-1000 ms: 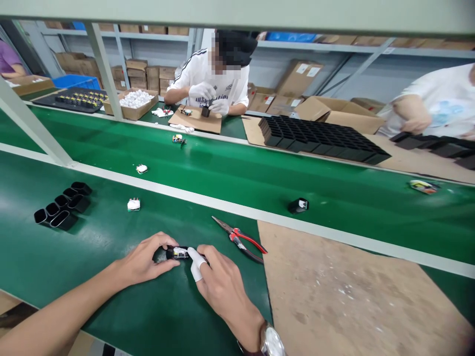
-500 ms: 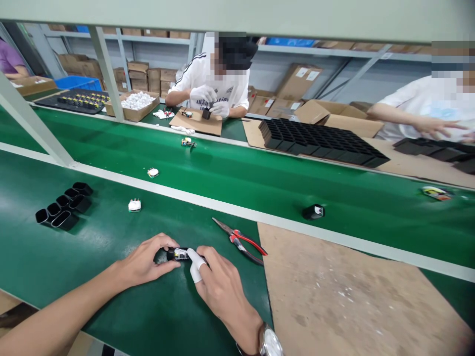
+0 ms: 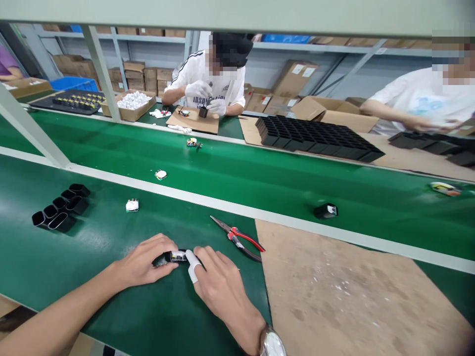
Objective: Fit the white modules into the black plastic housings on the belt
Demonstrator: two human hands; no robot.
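Observation:
In the head view, a small black plastic housing [image 3: 168, 257] with a circuit board [image 3: 178, 256] in its opening lies between my hands, low over the green table. My left hand [image 3: 158, 259] is closed round its left end, thumb in front and fingers behind. At the right end, my right hand [image 3: 218, 282] grips it, with white finger cots [image 3: 193, 267] pressed against the board. The fingers partly hide the housing. Beyond my right hand lie long-nose pliers [image 3: 237, 238] with red and black handles. A white-topped circuit board [image 3: 132, 205] sits farther off to the left.
Several empty black housings [image 3: 61, 221] stand at the left. A cardboard sheet [image 3: 349, 287] covers the table at right. Past a pale rail, the green belt [image 3: 237, 173] carries boards and a black housing [image 3: 326, 211]. Across it, two co-workers sit near a block of black housings [image 3: 319, 138].
The boards and black housing on the belt have moved right. My hands keep hold of the housing, and my right fingers have shifted slightly. The right co-worker's hands have come lower and closer together.

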